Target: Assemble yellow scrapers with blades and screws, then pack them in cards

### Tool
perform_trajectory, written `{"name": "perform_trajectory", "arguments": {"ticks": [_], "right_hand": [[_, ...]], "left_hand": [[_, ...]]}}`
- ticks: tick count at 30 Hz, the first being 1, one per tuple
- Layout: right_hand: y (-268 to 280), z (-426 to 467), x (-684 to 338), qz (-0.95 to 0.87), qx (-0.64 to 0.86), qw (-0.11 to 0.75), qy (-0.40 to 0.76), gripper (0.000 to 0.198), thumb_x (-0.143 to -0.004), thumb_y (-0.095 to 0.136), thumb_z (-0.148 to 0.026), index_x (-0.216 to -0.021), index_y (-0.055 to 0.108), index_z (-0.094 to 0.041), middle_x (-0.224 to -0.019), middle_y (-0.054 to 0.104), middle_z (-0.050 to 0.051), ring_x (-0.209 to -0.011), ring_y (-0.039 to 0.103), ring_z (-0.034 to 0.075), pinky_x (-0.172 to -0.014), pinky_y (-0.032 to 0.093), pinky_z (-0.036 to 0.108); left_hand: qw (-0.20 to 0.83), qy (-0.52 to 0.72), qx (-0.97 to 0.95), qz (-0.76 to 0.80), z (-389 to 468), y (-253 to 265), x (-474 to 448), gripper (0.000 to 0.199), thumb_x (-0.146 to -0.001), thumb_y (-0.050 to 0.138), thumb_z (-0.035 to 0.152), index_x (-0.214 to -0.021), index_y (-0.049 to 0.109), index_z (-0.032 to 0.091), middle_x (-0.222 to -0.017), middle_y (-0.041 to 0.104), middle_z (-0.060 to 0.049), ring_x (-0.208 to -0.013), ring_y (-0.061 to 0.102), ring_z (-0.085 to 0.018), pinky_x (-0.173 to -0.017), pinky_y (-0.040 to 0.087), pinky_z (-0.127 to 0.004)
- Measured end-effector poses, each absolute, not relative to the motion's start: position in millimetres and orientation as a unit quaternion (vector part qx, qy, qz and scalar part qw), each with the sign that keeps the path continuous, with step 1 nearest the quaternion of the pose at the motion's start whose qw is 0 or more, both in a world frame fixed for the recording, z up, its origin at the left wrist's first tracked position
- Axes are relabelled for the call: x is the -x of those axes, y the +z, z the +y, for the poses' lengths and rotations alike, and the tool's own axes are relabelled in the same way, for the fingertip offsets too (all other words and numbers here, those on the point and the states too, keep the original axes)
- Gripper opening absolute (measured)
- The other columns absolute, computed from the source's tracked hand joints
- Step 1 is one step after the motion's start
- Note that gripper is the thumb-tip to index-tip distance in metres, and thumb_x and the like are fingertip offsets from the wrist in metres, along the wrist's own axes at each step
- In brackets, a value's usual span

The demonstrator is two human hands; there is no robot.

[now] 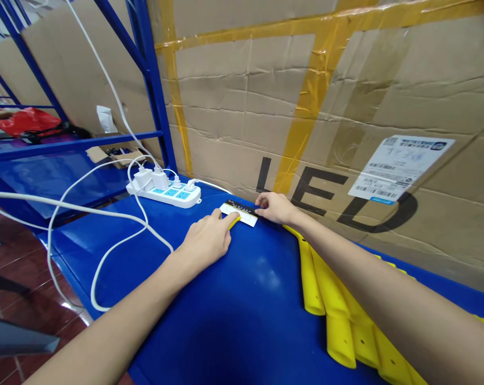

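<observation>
Close to the cardboard box, a small white card with a black printed band [249, 218] lies on the blue tabletop [242, 299]. My left hand [210, 235] is closed at the card's near left side, around a narrow yellow piece [234, 221] that shows only partly beside the thumb; its kind is hidden. At the card's right end my right hand [277, 207] has its fingers curled in, thumb and index close together. Whether those fingertips pinch anything, such as the card's edge, is too small to make out. Several yellow tubes [338, 299] lie under my right forearm.
A white power strip [178, 198] with several plugs stands to the left, its white cables [106, 206] looping over the table edge. A large cardboard box [234, 107] marked LED rises behind. Blue rack posts [156, 96] and a small open carton [100, 155] are farther left.
</observation>
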State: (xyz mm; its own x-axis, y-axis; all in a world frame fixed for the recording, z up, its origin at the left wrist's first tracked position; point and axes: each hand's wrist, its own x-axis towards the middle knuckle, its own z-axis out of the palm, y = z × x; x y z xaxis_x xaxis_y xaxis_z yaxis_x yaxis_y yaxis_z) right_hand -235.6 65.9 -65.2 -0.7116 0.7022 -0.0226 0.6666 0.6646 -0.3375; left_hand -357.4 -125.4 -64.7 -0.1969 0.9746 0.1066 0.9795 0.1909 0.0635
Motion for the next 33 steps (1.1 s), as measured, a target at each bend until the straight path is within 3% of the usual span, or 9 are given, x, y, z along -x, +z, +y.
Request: {"name": "perform_trajectory", "arguments": {"ticks": [6,13,18,23,27,33], "right_hand": [[-57.6,50.9,212.7,-0.918,0.347,0.121,0.152,0.016,-0.087,0.069,-0.019,-0.102,0.071,-0.017,-0.101,0.075,0.009,-0.096,0.068,0.022,-0.089,0.052,0.034],[-25.5,17.1,162.1,-0.918,0.294,0.209,0.165,0.009,-0.086,0.061,-0.017,-0.085,0.069,-0.020,-0.085,0.075,0.004,-0.082,0.069,0.018,-0.075,0.050,0.027],[-2.4,-5.2,101.1,-0.874,0.289,0.305,0.243,0.009,-0.086,0.062,-0.022,-0.079,0.068,-0.019,-0.077,0.074,0.004,-0.072,0.069,0.018,-0.068,0.051,0.029],[6.4,-19.7,26.0,-0.817,0.350,0.376,0.260,0.011,-0.084,0.066,-0.029,-0.080,0.069,-0.019,-0.071,0.071,0.004,-0.066,0.065,0.018,-0.063,0.049,0.032],[8.8,-25.6,-39.1,-0.796,0.419,0.359,0.249,0.014,-0.083,0.066,-0.031,-0.079,0.071,-0.020,-0.067,0.070,0.004,-0.059,0.061,0.017,-0.056,0.046,0.032],[16.7,-30.8,-123.6,-0.835,0.471,0.182,0.219,0.016,-0.082,0.066,-0.032,-0.076,0.078,-0.021,-0.069,0.073,0.003,-0.063,0.062,0.017,-0.057,0.043,0.030]], "left_hand": [[0.135,-0.062,0.660,-0.736,-123.4,-71.6,352.5,0.040,-0.097,0.048,0.025,-0.134,0.062,0.020,-0.125,0.060,-0.020,-0.106,0.057,-0.035,-0.084,0.051,-0.048],[0.215,-0.163,0.741,-0.615,-119.5,-64.1,322.0,0.032,-0.100,0.043,0.018,-0.119,0.069,0.014,-0.126,0.063,-0.020,-0.124,0.046,-0.037,-0.097,0.048,-0.051],[0.154,-0.171,0.807,-0.544,-111.8,-50.3,270.9,0.029,-0.101,0.043,0.020,-0.109,0.070,0.015,-0.120,0.065,-0.016,-0.118,0.054,-0.031,-0.099,0.049,-0.047],[0.114,-0.120,0.848,-0.504,-95.3,-19.6,201.7,0.033,-0.101,0.040,0.024,-0.111,0.069,0.013,-0.106,0.068,-0.016,-0.098,0.064,-0.031,-0.081,0.053,-0.043],[0.058,-0.087,0.870,-0.481,-80.7,6.4,148.2,0.032,-0.101,0.041,0.028,-0.103,0.070,0.016,-0.091,0.071,-0.012,-0.080,0.068,-0.028,-0.068,0.049,-0.039],[-0.034,-0.008,0.901,-0.432,-57.9,15.0,100.1,0.020,-0.094,0.055,0.033,-0.091,0.073,0.024,-0.083,0.072,-0.007,-0.071,0.065,-0.024,-0.059,0.039,-0.033]]}}
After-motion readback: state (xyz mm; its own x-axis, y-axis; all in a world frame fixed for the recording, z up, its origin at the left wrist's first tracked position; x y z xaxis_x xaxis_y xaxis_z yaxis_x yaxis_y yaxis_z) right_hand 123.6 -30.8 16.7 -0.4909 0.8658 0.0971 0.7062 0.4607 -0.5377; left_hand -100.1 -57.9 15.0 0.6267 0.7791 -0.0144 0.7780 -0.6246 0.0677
